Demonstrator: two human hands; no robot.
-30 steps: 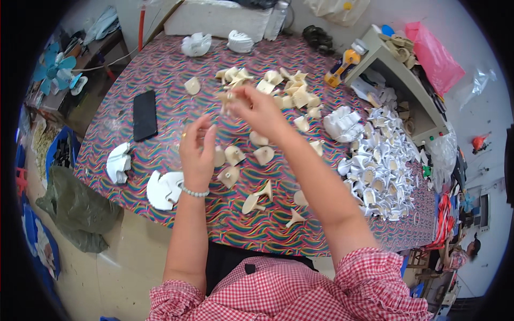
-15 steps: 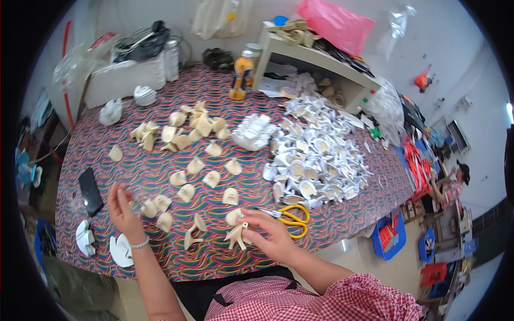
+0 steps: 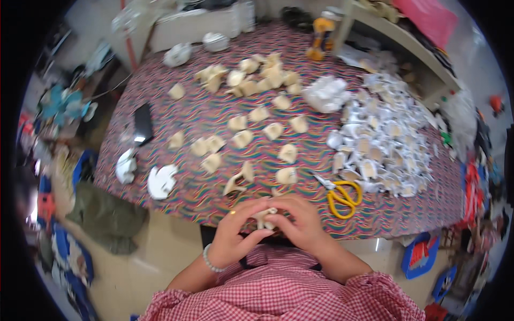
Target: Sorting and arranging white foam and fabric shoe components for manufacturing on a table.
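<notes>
My left hand (image 3: 235, 230) and my right hand (image 3: 300, 222) meet close to my chest, at the near edge of the table (image 3: 176, 112) with its patterned cloth. Together they pinch a small cream folded piece (image 3: 265, 216) between the fingertips. Just beyond the hands lie more cream folded pieces (image 3: 243, 176), spread in loose rows toward the far side. Yellow-handled scissors (image 3: 341, 195) rest on the cloth right of my right hand.
A big heap of white and cream pieces (image 3: 383, 139) fills the table's right side. A black phone (image 3: 142, 123) and white scraps (image 3: 160, 181) lie at the left. Boxes, an orange bottle (image 3: 319, 32) and a shelf stand at the back.
Both hands have drawn back from the table surface toward my chest and come together on one cream piece. The view has swung left and tilted down.
</notes>
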